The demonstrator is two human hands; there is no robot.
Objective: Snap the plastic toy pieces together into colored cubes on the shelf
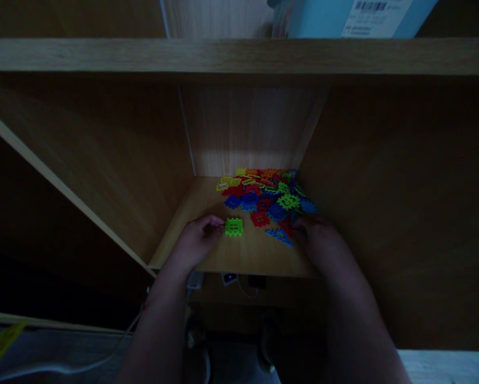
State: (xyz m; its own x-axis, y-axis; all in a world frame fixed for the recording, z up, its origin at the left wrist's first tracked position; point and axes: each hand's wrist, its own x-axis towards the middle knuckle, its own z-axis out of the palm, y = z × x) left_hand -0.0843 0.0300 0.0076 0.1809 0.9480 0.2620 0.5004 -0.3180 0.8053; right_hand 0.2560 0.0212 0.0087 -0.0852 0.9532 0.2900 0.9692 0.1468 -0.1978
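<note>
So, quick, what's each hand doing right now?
Left hand: curled, at the left edge of the green square; gripping or not can't be told.
Right hand: curled, at the colourful pile; any hold can't be told.

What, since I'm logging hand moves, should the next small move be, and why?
Perhaps the right hand should draw the red piece beside it off the pile: it is already at the pile's near right edge, while the left hand is at the green square, apart on the shelf.
</note>
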